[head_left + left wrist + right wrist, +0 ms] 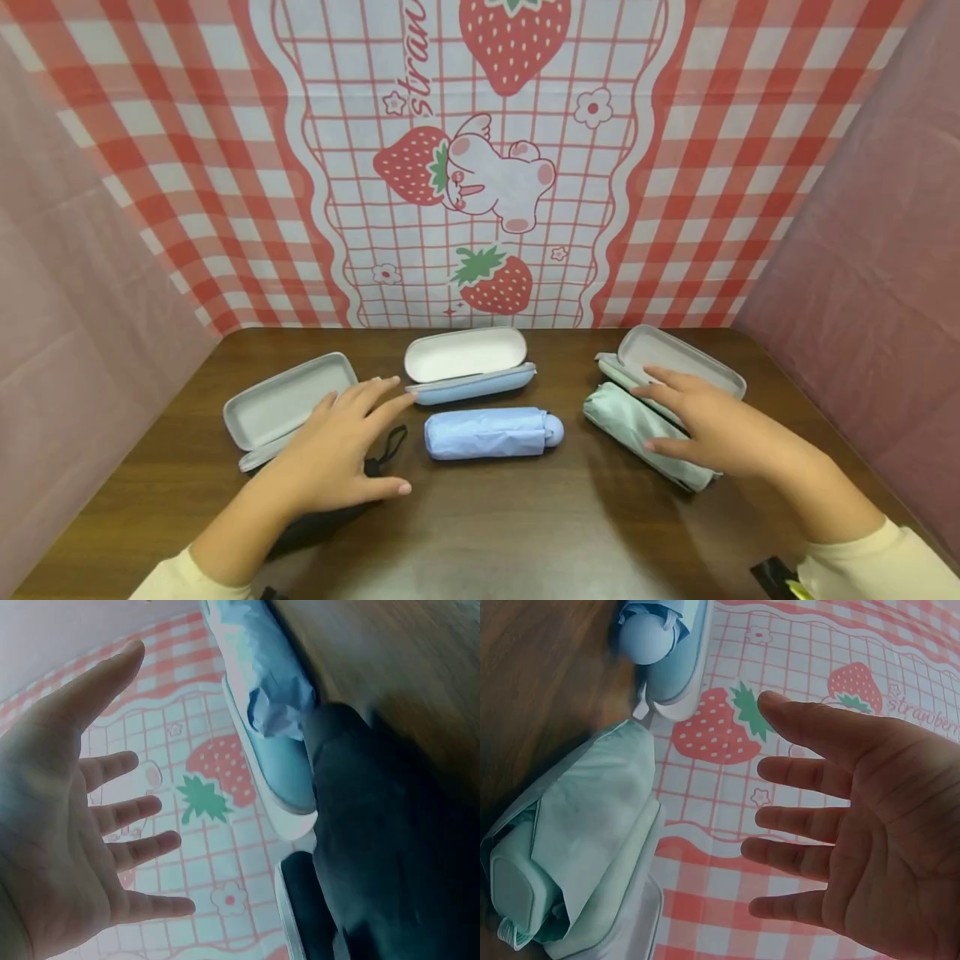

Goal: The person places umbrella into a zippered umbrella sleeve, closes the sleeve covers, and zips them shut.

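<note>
Your left hand (337, 446) hovers over the black umbrella (397, 840) near the table's (517, 533) left edge, your right hand (708, 423) over the green umbrella (637, 429) rightward; fingers spread, gripping nothing. Each umbrella, including the central blue umbrella (486, 433), fronts an open case (480, 387), seemingly colour-matched.

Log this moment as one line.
left hand: empty, near black umbrella | right hand: empty, near green umbrella | blue umbrella: between hands, before opened blue case
</note>
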`<state>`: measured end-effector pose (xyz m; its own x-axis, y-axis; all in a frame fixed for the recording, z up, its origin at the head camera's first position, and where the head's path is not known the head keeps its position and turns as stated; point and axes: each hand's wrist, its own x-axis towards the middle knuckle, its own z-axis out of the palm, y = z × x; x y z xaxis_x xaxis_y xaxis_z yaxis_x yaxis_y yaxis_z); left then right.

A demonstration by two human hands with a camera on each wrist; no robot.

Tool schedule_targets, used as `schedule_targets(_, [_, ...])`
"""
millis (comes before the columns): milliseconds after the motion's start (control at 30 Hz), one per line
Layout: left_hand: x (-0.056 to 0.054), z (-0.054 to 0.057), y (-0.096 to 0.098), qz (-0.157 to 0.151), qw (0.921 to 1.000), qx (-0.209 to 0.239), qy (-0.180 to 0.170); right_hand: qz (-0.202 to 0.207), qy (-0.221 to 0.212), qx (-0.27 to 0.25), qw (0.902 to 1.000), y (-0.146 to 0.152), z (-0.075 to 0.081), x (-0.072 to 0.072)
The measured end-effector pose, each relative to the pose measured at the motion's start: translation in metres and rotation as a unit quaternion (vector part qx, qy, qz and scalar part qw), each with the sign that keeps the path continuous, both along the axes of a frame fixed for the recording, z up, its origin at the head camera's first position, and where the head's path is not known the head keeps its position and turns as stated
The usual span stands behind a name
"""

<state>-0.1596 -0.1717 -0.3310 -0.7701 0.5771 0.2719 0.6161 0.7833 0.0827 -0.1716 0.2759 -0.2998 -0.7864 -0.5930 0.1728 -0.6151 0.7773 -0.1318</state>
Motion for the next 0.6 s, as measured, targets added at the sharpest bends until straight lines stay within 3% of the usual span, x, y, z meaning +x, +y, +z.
schedule_targets(333, [-0.006,0.000,0.023,-0.076,0.9960,0.023,0.042,0.003,0.041,-0.013,0.9991,0.008,0.003,-0.001])
schedule_targets(600, [-0.008,0.000,0.039,-0.099,0.9932,0.031,0.052,0.000,0.079,-0.030,0.9965,0.016,0.003,-0.003])
